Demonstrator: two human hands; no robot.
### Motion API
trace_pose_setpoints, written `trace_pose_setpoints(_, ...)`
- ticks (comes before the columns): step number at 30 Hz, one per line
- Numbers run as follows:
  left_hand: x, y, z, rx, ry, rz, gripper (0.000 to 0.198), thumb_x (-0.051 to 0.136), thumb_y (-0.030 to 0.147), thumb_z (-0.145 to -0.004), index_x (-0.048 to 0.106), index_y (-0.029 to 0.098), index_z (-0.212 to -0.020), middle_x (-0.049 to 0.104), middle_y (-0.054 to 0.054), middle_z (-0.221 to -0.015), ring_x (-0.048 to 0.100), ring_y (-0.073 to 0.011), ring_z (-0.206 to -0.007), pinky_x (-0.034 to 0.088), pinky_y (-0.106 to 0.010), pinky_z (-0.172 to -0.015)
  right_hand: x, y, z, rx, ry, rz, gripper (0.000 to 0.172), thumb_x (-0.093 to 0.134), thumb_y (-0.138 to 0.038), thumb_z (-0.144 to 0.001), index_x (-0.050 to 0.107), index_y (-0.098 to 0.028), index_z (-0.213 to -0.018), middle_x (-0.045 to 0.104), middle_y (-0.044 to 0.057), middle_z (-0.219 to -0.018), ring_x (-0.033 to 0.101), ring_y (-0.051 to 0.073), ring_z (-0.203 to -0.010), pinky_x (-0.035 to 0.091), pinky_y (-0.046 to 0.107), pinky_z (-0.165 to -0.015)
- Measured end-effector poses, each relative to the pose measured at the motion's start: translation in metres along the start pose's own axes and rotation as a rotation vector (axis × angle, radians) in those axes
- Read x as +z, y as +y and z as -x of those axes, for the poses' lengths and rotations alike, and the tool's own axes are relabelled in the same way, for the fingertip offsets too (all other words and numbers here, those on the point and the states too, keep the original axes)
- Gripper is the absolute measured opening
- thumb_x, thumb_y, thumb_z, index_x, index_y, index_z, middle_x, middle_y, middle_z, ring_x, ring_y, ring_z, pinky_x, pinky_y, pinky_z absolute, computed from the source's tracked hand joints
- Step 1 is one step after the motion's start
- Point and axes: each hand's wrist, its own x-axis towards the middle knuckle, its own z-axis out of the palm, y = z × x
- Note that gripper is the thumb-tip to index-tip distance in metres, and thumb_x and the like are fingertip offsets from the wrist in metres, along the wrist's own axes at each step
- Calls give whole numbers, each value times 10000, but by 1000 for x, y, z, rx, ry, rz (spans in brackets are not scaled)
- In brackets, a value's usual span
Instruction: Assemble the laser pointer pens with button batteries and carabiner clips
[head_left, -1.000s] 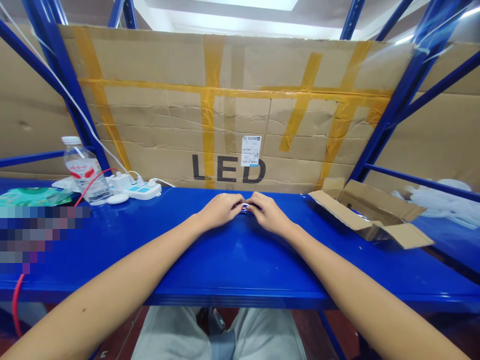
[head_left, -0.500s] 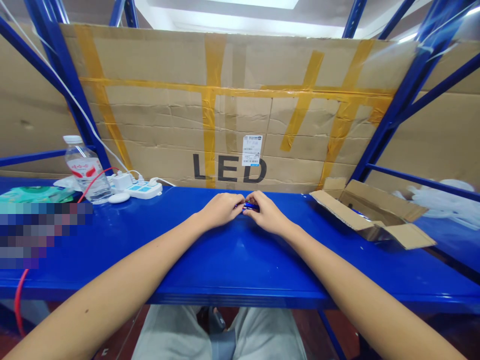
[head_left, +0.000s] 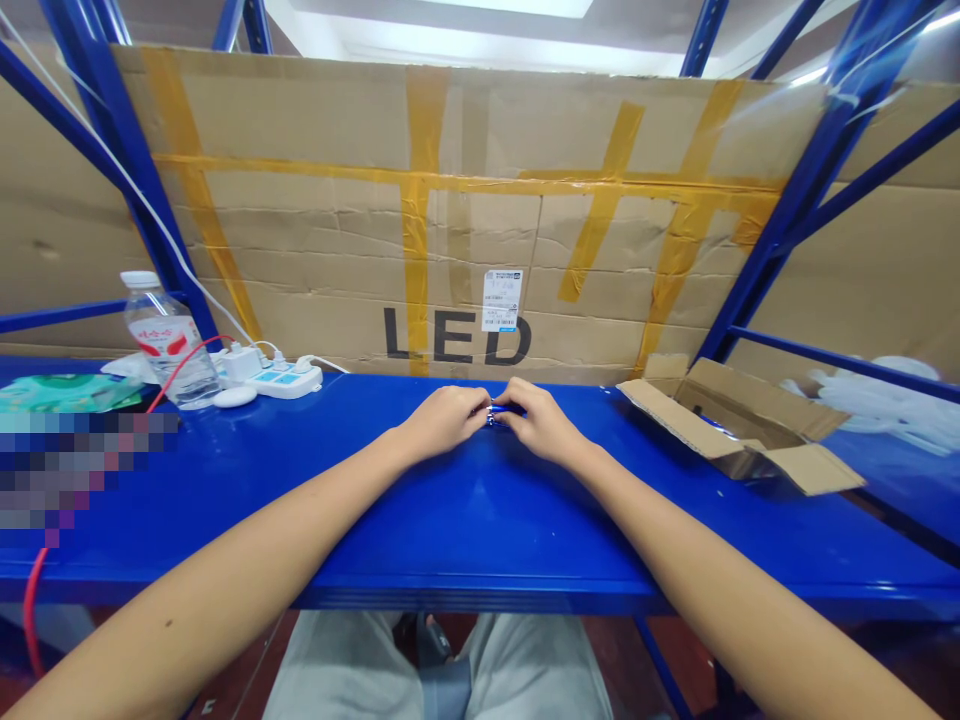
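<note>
Both of my hands meet over the far middle of the blue table (head_left: 480, 520). Between them lies a small, slim, pen-like blue object (head_left: 507, 408) with a shiny silvery part in its middle. My left hand (head_left: 452, 415) is closed at its left end, and that end is hidden behind the fingers. On the other end, my right hand (head_left: 544, 423) pinches with thumb and fingertips. Most of the object is covered, so its exact kind is not clear.
An open cardboard box (head_left: 720, 435) with something blue inside stands at the right. To the left are a water bottle (head_left: 169, 350), a white power strip (head_left: 292, 380), a red cable (head_left: 31, 610) and a green packet (head_left: 67, 393). A large cardboard sheet (head_left: 322, 240) stands behind.
My right hand's fingers have shifted slightly to the right, away from the left hand. More of the silvery middle part shows now. My left hand stays nearly still.
</note>
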Motion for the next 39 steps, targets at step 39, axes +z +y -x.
trace_pose_setpoints(39,-2,2,1,17,-28,-2,155,496,175,-917,613,170,-815,681,-38,-771,613,-172,-694,370,-266,-626,-4,-1,-1,33,-47,-65,113,576,-128,-807,503,-197,-755,563,27,-814,523,170,-766,405,302,-710)
